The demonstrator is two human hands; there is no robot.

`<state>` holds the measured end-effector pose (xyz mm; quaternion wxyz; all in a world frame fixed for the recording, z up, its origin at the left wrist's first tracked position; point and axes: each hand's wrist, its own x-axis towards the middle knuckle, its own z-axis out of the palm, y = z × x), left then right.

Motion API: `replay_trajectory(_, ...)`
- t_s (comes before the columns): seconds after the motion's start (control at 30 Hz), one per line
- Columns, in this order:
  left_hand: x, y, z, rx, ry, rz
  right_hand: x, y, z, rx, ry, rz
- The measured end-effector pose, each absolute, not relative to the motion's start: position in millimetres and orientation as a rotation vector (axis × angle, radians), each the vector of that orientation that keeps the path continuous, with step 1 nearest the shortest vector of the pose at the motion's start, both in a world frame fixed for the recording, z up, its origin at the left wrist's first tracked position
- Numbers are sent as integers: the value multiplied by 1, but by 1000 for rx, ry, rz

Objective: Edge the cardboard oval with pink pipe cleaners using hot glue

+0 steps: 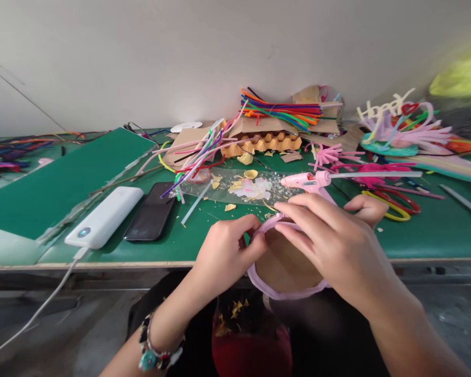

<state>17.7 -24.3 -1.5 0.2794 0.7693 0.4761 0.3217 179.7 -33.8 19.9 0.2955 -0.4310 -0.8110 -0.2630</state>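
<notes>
A round brown disc (pixel 284 259) with a fuzzy pale pink rim (pixel 286 294) is held over the table's front edge. My left hand (pixel 230 251), with a beaded bracelet on its wrist, pinches the rim at its upper left between thumb and fingers. On the far side of the disc, my right hand (pixel 333 246) has its thumb and fingers closed on the rim near the top. Just beyond my right hand lies a pink glue gun (pixel 308 180) with a long clear stick in its back.
Beside each other at the left are a white power bank (pixel 105 217) with a cable and a black phone (pixel 149 212). Pipe cleaners (pixel 282 111), an egg carton (pixel 262 142), yellowish scraps (pixel 250 174) and a plastic sheet (pixel 223 191) cover the green table (pixel 435 233).
</notes>
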Motion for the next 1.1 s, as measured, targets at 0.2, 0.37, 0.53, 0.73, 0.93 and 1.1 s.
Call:
replay_trajectory(0.2,19,-24,-1,2114,1273,935,183,-30,18,-1187,-2113,-683)
replay_trajectory(0.37,21,-26,0,2144,1261,973,182,-28,14,-1197,-2097,-622)
replay_trajectory(0.53,20,-26,0,2151,1289,919,179,-27,11,-1247,-2049,-573)
replay_trajectory(0.73,14,-25,3,2103,1156,655,180,-25,11,-1247,-2172,-489)
replay_trajectory(0.93,16,-24,1,2103,1089,617,177,-27,11,-1168,-2252,-338)
replay_trajectory(1.1,20,-25,-2,2091,1145,586,176,-27,10,-1153,-2228,-411)
